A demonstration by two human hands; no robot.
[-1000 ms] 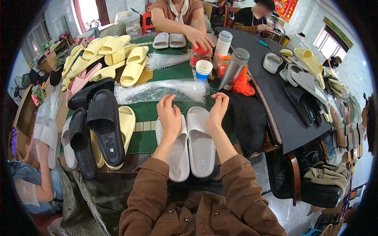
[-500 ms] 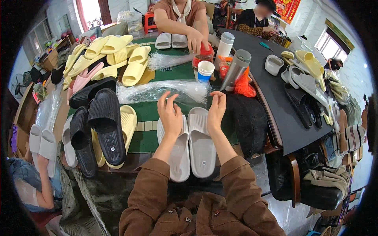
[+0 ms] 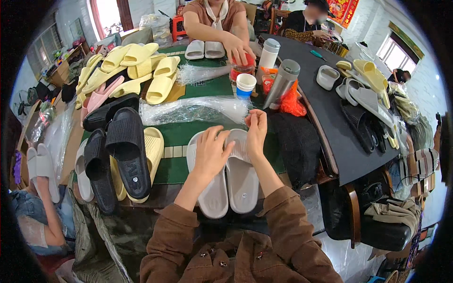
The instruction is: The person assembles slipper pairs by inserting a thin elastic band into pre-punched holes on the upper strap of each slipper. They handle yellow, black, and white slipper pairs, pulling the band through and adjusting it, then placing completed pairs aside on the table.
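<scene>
A pair of light grey slide slippers lies side by side before me, toes away: the left slipper and the right slipper. Over the left slipper's strap is my left hand, open, fingers loosely stretched and thumb apart. My right hand is closed by the right slipper's toe, fingertips pinched together at the end of a bundle of thin clear plastic strands. Whatever is in that pinch is too fine to make out. The bundle lies across the green mat beyond the slippers.
Black slippers and a heap of yellow slippers crowd the left. Beyond the bundle stand a paper cup, a steel flask and a red-lidded jar, which a co-worker's hand touches. More slippers lie on the dark table.
My left hand has moved right and down over the slippers. My right hand's fingers have come together into a pinch. At far left, another person's grey slippers have shifted.
</scene>
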